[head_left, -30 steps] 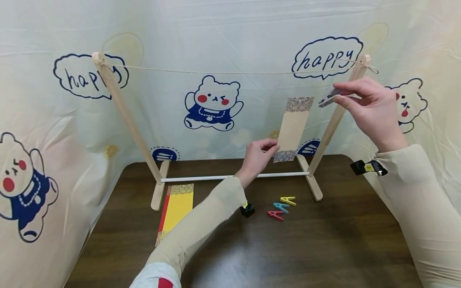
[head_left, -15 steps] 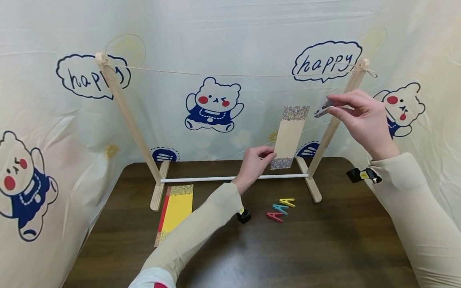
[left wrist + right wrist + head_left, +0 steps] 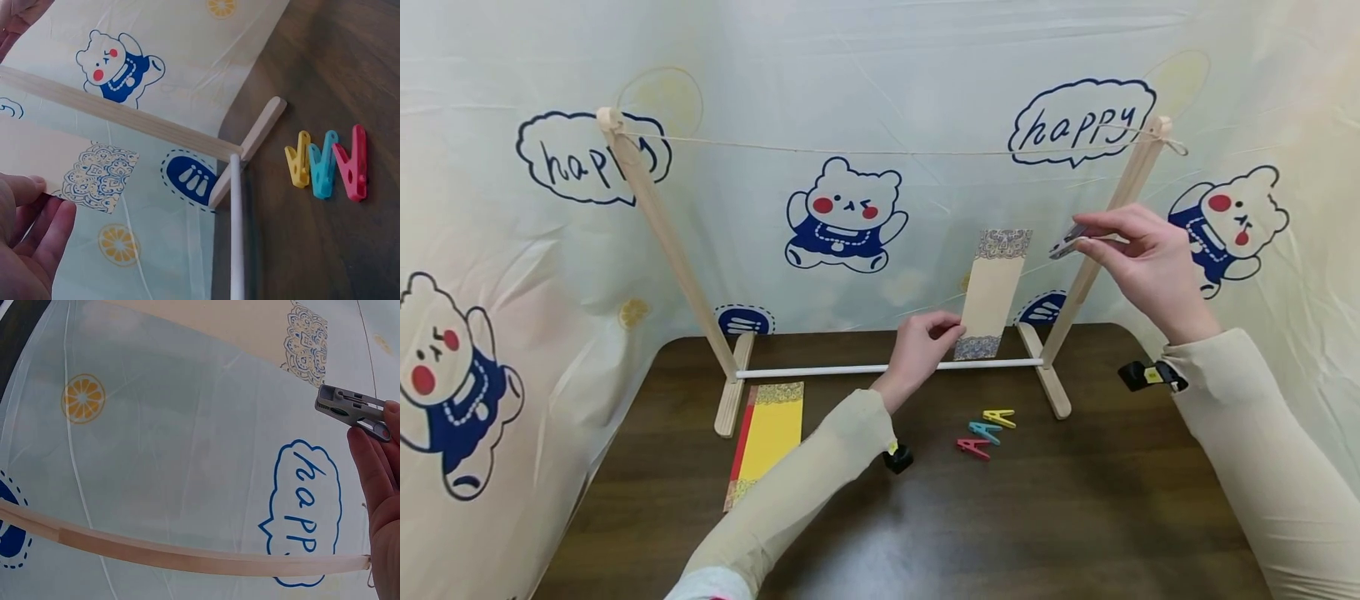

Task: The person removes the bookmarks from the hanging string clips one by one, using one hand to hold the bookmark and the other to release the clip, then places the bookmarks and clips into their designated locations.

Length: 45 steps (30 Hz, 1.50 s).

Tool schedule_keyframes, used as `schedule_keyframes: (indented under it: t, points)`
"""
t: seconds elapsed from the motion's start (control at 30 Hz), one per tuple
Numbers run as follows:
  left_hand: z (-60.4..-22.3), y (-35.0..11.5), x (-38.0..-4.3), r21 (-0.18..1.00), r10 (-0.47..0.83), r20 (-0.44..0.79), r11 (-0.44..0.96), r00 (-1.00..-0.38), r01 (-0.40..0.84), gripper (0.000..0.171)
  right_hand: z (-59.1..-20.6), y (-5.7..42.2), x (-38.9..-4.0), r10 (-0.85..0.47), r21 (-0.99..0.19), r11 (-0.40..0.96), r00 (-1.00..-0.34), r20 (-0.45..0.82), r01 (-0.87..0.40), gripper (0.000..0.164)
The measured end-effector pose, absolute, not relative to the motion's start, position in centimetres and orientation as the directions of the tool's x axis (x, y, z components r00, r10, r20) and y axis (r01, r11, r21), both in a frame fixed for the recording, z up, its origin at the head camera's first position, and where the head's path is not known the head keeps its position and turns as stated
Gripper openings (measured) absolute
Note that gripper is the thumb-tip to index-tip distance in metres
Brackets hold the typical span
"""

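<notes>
My left hand (image 3: pixel 917 350) pinches the lower left edge of a cream paper card (image 3: pixel 992 293) with blue lace-patterned ends. The card is held upright, tilted slightly to the right, below the string (image 3: pixel 880 152). In the left wrist view its patterned end (image 3: pixel 100 175) extends beyond the fingers. Up and to the right, my right hand (image 3: pixel 1150 262) pinches a grey clothespin (image 3: pixel 1063 243) between thumb and finger. Seen from the right wrist, the clothespin (image 3: pixel 350 409) points toward the card's patterned top (image 3: pixel 306 344), apart from it.
The string runs between two wooden posts (image 3: pixel 666 242), joined low down by a white rod (image 3: pixel 820 371). Yellow (image 3: pixel 999 418), blue (image 3: pixel 985 431) and red (image 3: pixel 973 448) clothespins lie on the dark table (image 3: pixel 1075 500). A yellow card with a red edge (image 3: pixel 771 433) lies partly under the left forearm.
Both hands have moved down and a little to the left, carrying the cream card and the grey clothespin. The things on the table have stayed in place.
</notes>
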<state>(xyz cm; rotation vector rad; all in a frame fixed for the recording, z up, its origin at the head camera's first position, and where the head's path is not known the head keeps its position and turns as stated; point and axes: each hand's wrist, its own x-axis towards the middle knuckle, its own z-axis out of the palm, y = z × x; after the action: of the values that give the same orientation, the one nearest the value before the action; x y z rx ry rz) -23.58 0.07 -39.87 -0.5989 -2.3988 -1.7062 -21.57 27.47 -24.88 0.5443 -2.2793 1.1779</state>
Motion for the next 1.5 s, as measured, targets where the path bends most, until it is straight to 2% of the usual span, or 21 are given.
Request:
schedule_keyframes:
  t: [0.23, 0.67, 1.5]
  points:
    - [-40.7, -0.7, -23.0, 0.878, 0.254, 0.322, 0.278, -0.912, 0.388, 0.016, -25.6, 27.0, -21.1, -0.142, -0.616, 0.559, -0.795, 0.589, -0.556, 0.034]
    - [-41.9, -2.1, -22.0, 0.859, 0.257, 0.319, 0.329, -0.912, 0.393, 0.017, -27.1, 26.4, -20.5, -0.201, -0.572, 0.559, -0.767, 0.609, -0.601, 0.033]
    - [-43.1, -5.2, -20.2, 0.857, 0.232, 0.278, 0.378, -0.932, 0.349, 0.014, -31.0, 25.8, -20.5, -0.328, -0.562, 0.487, -0.736, 0.592, -0.669, 0.037]
